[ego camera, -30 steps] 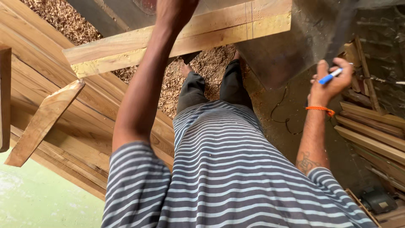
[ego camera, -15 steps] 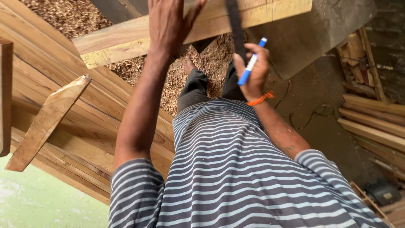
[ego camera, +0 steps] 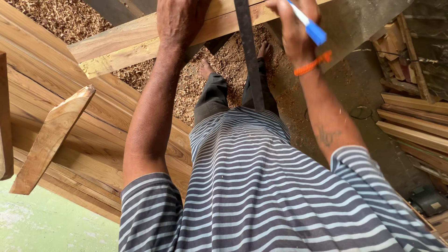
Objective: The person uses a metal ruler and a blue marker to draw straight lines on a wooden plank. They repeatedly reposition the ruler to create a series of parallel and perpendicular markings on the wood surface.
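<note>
A long pale wooden plank (ego camera: 130,44) runs across the top of the head view. My left hand (ego camera: 179,18) rests on it, palm down, with the fingertips cut off by the frame's upper edge. My right hand (ego camera: 294,28) is raised beside the plank and grips a blue marker (ego camera: 311,29). An orange thread (ego camera: 312,64) circles that wrist. A dark flat metal strip (ego camera: 249,60) hangs from the plank down toward my striped shirt, just left of my right hand. Whether the fingers touch the strip is hidden.
Wood shavings (ego camera: 210,74) cover the floor around my bare feet. Stacked boards (ego camera: 56,116) lie on the left with a loose offcut (ego camera: 51,135) on top. More timber (ego camera: 410,121) is piled on the right, a grey slab (ego camera: 364,23) above it, a small power tool (ego camera: 429,200) below.
My right hand swung in from the far right with the marker and rose to the plank's edge, bringing the dark strip with it. My left hand stayed on the plank.
</note>
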